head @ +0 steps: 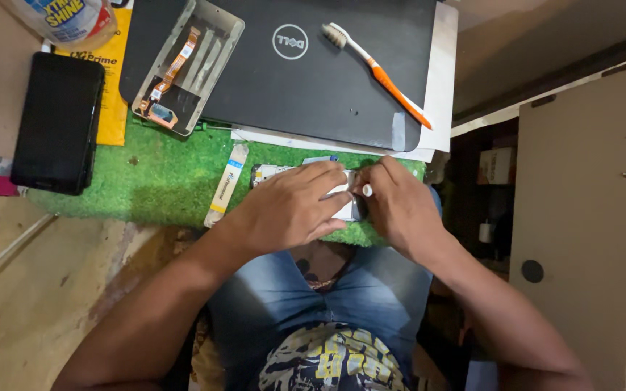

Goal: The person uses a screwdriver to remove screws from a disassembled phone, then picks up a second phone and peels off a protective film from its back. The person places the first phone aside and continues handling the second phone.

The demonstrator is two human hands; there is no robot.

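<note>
1. The left hand point(291, 206) lies flat, fingers spread over a small silver-white device point(343, 201) on the green mat point(153, 188); its grip presses down rather than closes.
2. The right hand point(400, 203) pinches a slim white-tipped tool point(366, 190) at the device's edge; grip closed on it.
3. Behind them lies a closed black laptop point(291, 72) with a toothbrush point(378, 72) on top; a black phone point(58, 122) rests far left; a narrow white strip point(224, 185) lies just left of the hands.
</note>
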